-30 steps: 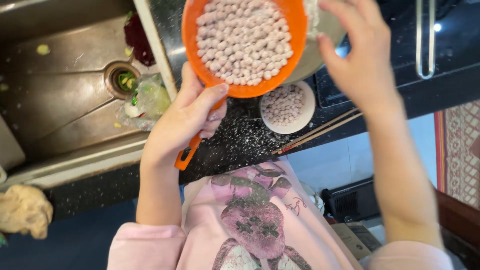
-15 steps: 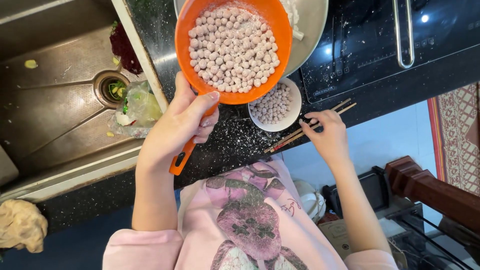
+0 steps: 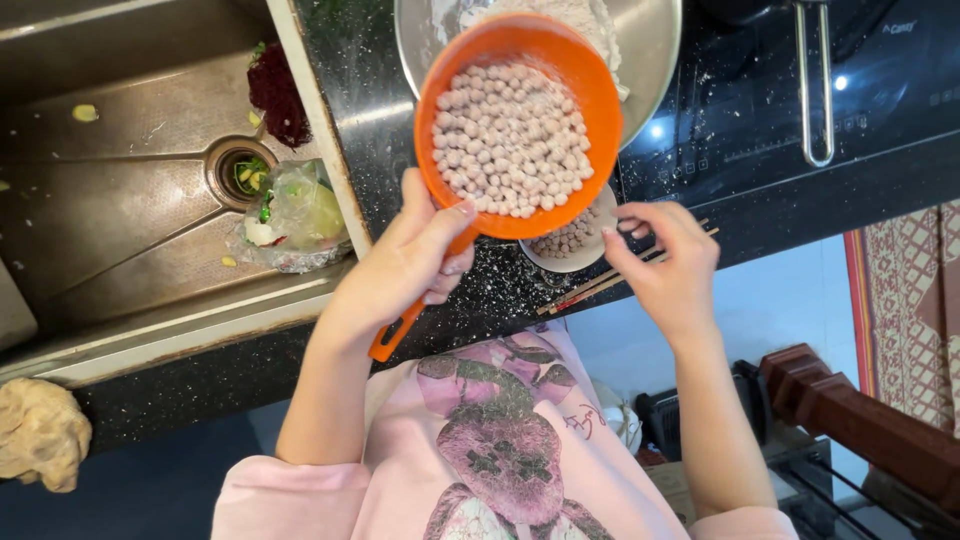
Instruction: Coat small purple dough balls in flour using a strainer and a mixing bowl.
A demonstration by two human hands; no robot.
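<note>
While my left hand is wrapped tight around its handle, the orange strainer runs on a slant, handle end low by my shirt and the round bowl up and to the right, hanging over the dark speckled counter. It is heaped with small pale pink dough balls.

Starting at the left, I see the steel sink with a crumpled clear bag of scraps just beside the drain, and a dark red clump near its rim. Behind the strainer sits a wide metal bowl holding white flour. Under the strainer's lower edge, partly covered by it, is a small white bowl with more of the balls, and a pair of chopsticks lies on the counter touching it. To the right is the black glass cooktop.

My right hand sits at the small bowl's rim, wrist bent, fingers curled and pinched on the edge; how firmly it holds, I cannot tell.
</note>
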